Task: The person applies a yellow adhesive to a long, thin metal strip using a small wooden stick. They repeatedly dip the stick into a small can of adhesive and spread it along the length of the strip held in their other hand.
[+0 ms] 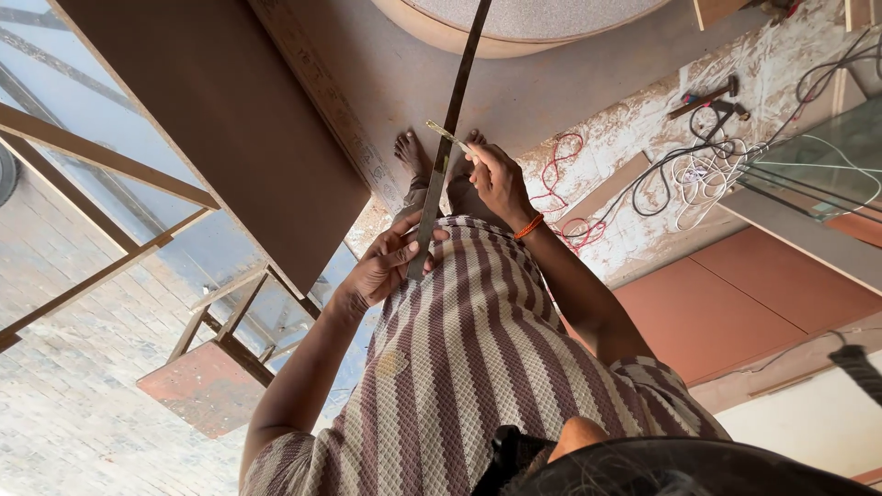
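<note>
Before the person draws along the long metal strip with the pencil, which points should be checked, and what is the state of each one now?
1. Left hand grips the near end of the metal strip: ok.
2. Right hand holds the pencil beside the strip: ok.
3. Pencil tip touches the board: cannot tell.
4. Far end of the strip lies steady: cannot tell, out of frame.
5. Bare feet stand close under the strip: not ok.
6. Loose cables lie apart from the strip: ok.

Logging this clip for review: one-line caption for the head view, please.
Seen from above, left hand grips a long metal straightedge near its end while right hand holds a pencil against it, bare feet below.
</note>
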